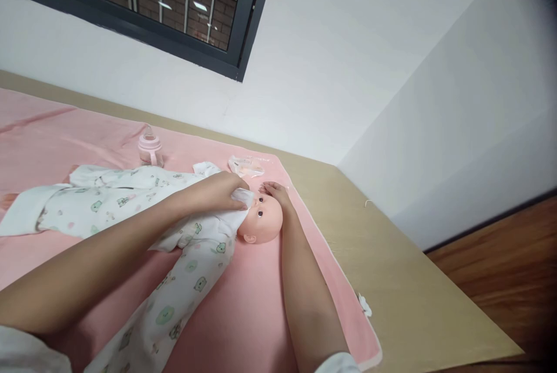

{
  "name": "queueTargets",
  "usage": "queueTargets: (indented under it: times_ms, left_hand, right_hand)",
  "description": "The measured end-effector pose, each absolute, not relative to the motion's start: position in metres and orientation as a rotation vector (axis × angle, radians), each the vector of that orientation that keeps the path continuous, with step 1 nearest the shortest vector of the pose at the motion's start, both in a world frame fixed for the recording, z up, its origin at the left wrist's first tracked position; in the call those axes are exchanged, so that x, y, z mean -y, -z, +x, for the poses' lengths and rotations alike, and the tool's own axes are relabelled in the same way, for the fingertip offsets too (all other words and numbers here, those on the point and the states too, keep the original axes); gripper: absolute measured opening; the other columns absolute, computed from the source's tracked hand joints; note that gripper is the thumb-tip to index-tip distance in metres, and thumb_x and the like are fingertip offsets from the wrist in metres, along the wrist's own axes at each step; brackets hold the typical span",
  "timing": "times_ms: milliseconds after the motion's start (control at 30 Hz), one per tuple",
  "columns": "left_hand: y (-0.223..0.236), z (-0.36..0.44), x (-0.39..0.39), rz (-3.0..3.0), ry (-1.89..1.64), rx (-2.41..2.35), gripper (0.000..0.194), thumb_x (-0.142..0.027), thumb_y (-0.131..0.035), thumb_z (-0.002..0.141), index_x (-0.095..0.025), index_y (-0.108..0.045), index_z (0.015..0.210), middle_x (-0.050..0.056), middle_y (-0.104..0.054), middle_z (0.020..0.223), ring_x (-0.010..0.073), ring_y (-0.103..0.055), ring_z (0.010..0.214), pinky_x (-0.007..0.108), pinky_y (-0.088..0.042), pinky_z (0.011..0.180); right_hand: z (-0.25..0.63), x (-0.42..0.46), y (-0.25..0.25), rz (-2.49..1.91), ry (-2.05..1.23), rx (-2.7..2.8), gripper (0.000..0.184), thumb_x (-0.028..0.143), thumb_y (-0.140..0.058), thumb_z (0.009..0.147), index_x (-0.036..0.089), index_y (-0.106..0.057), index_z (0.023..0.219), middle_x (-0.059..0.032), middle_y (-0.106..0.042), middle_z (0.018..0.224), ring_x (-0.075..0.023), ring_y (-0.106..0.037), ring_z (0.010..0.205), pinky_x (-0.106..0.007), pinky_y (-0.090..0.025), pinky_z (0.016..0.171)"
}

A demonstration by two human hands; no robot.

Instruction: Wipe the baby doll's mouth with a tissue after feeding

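A baby doll (265,225) lies on its back in a white printed romper (130,187), its head toward the right. My left hand (221,190) pinches a folded white tissue (243,196) against the lower part of the doll's face, covering the mouth. My right hand (276,190) rests along the far side of the doll's head, fingers stretched out and holding nothing. Part of that hand is hidden behind the head.
A pink baby bottle (150,149) stands beyond the doll's body. Near the head lies a clear plastic packet (247,165). The pink mat (256,303) covers part of a wooden table (369,245), which meets a white wall under a dark-framed window (235,60).
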State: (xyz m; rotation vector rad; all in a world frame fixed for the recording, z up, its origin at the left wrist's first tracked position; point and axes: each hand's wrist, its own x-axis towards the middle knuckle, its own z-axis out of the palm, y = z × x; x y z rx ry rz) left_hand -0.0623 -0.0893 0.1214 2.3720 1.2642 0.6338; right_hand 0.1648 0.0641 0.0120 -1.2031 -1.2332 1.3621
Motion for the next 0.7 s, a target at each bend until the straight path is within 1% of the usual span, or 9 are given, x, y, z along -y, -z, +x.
queueTargets:
  times_ms: [167,267,500,700]
  left_hand:
    - [-0.121,-0.065,0.0879,2.376,-0.612,-1.295,0.017,-0.024,-0.053,0.074,-0.019,-0.044,0.061,-0.002,-0.048,0.055,0.0141,-0.044,0.053,0.028,-0.025,0.049]
    - [-0.122,-0.0662,0.0881,2.361,-0.6,-1.314,0.014,-0.024,-0.053,0.074,-0.018,-0.048,0.063,-0.002,-0.053,0.058,0.0149,-0.048,0.056,0.027,-0.027,0.051]
    - [-0.1231,-0.0674,0.0873,2.369,-0.645,-1.365,0.01,-0.022,-0.054,0.073,-0.018,-0.054,0.065,0.0,-0.058,0.062,0.017,-0.052,0.06,0.027,-0.03,0.053]
    - [-0.1239,-0.068,0.0872,2.373,-0.666,-1.404,0.01,-0.024,-0.054,0.076,-0.017,-0.06,0.071,0.002,-0.066,0.073,0.0203,-0.059,0.071,0.028,-0.035,0.059]
  right_hand:
    - [0.1644,-0.0641,-0.0128,-1.221,-1.36,1.234,0.005,0.014,-0.065,0.076,0.017,-0.063,0.079,-0.003,-0.07,0.074,-0.0153,-0.067,0.08,-0.032,-0.052,0.089]
    - [0.1656,-0.0647,-0.0113,-1.2,-1.373,1.237,0.003,0.015,-0.064,0.077,0.017,-0.063,0.08,-0.0023,-0.07,0.073,-0.0146,-0.066,0.079,-0.031,-0.052,0.088]
    - [0.1663,-0.0666,-0.0102,-1.209,-1.374,1.263,0.008,0.019,-0.069,0.073,0.018,-0.064,0.079,-0.0031,-0.07,0.075,-0.0164,-0.066,0.08,-0.033,-0.052,0.087]
    - [0.1655,-0.0662,-0.0104,-1.203,-1.374,1.257,0.011,0.021,-0.071,0.071,0.018,-0.063,0.078,-0.0017,-0.068,0.074,-0.0154,-0.065,0.078,-0.032,-0.052,0.085]
